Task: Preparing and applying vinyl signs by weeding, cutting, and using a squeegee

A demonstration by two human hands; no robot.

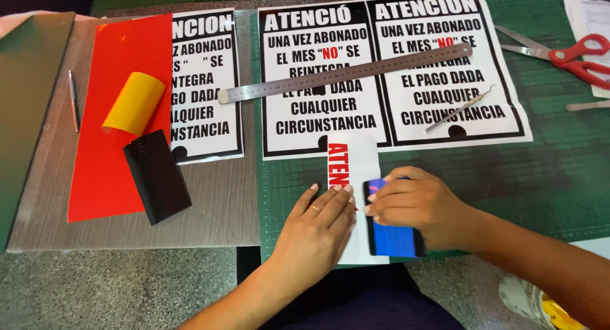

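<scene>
Two hands work one white strip [358,168] with red letters, lying on the green cutting mat [546,177] just below the black-and-white posters [387,69]. Your left hand [318,228] lies flat on the strip's left side, its fingers [330,200] stretched out and released, pinning it. Your right hand [416,206] has its fingers curled around the blue squeegee [391,238], whose edge rests on the strip's right side. As I judge it, press firmly, keep the squeegee's edge flat, and stroke away from the pinning hand so the strip stays put.
</scene>
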